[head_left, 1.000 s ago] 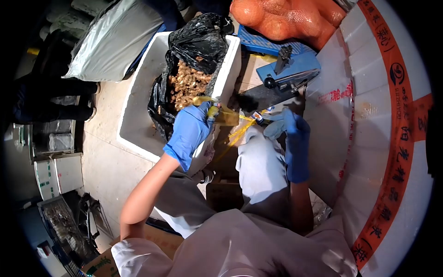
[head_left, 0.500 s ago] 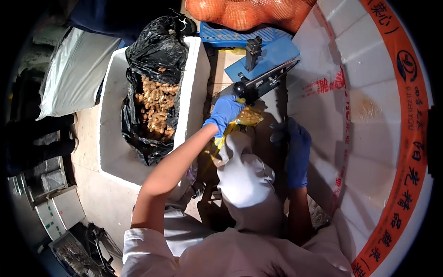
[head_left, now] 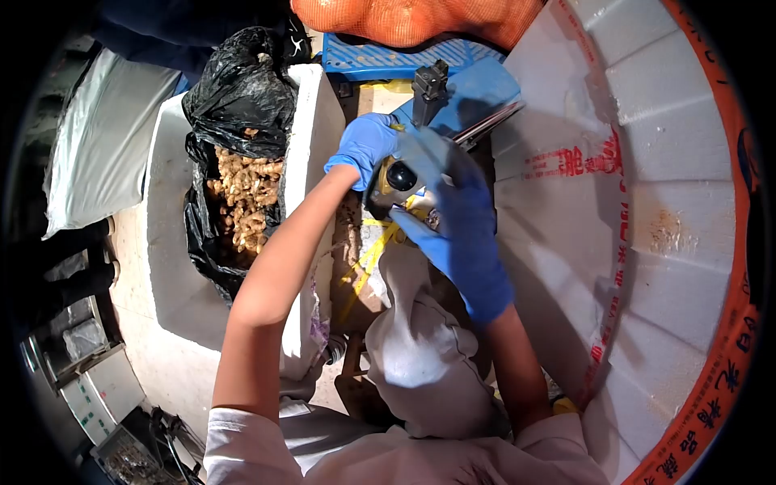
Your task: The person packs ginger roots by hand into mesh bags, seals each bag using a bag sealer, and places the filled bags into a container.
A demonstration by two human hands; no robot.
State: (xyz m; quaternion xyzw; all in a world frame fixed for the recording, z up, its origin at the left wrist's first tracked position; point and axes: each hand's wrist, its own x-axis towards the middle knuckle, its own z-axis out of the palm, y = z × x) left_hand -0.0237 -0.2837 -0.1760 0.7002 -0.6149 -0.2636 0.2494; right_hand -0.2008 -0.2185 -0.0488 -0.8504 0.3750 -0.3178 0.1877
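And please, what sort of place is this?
Probably a produce packing or storage area: a white foam box holds what looks like ginger in black plastic, a full orange net bag sits beyond, and the person works at a small blue machine.

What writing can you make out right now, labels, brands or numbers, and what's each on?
"精品蔬": black characters on the orange tape at lower right; the neighbouring ones are distorted or cut off.
Red print on the white foam wall: too smeared to read.
Green print on the white box at lower left: too small to read.
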